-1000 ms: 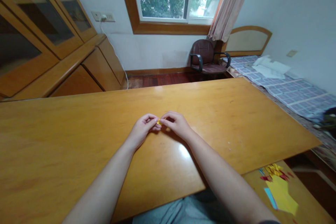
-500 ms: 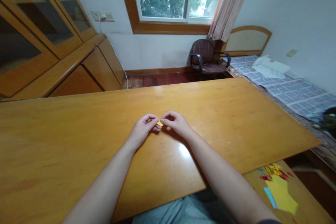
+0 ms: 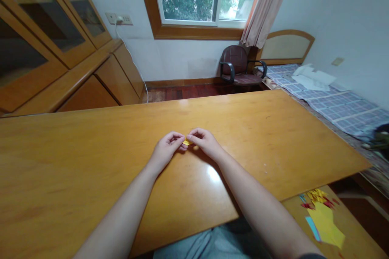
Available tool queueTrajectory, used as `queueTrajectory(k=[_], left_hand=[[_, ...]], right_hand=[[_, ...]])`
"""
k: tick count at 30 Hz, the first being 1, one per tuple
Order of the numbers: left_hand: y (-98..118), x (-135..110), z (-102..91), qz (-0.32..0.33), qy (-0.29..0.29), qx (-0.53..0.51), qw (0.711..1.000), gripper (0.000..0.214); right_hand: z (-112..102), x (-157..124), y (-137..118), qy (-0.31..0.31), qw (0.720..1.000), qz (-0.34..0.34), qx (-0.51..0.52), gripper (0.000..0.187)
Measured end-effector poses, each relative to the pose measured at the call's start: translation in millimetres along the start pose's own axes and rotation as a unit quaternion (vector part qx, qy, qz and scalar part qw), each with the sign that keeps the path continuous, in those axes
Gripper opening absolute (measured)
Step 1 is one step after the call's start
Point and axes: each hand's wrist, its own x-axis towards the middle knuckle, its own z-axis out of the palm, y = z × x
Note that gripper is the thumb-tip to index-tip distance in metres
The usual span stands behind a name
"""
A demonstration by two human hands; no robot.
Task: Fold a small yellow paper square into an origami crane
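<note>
A small folded piece of yellow paper (image 3: 186, 142) is pinched between both hands just above the wooden table (image 3: 91, 162). My left hand (image 3: 165, 150) grips its left end with curled fingers. My right hand (image 3: 205, 142) pinches its right end with thumb and forefinger. Most of the paper is hidden by the fingertips.
A lower surface at the bottom right carries a yellow sheet (image 3: 326, 224) and several coloured paper scraps (image 3: 317, 198). A dark office chair (image 3: 238, 66) stands under the window. A bed (image 3: 331, 97) runs along the right wall, wooden cabinets (image 3: 60, 48) along the left.
The hands stay together on the yellow paper; the fingers shift only slightly, and a bit more of the paper shows between them.
</note>
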Motion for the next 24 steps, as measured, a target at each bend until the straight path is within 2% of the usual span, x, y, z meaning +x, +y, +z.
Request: queueTrajectory(k=[8, 24], left_hand=[[-1.6, -0.6, 1.5, 0.029, 0.009, 0.017, 0.999, 0.038], [1.8, -0.2, 1.1, 0.024, 0.012, -0.007, 1.0, 0.036]], right_hand=[[-0.1, -0.1, -0.4, 0.0, 1.0, 0.006, 0.018, 0.029], [1.6, -0.1, -5.5, 0.021, 0.999, -0.011, 0.035, 0.029]])
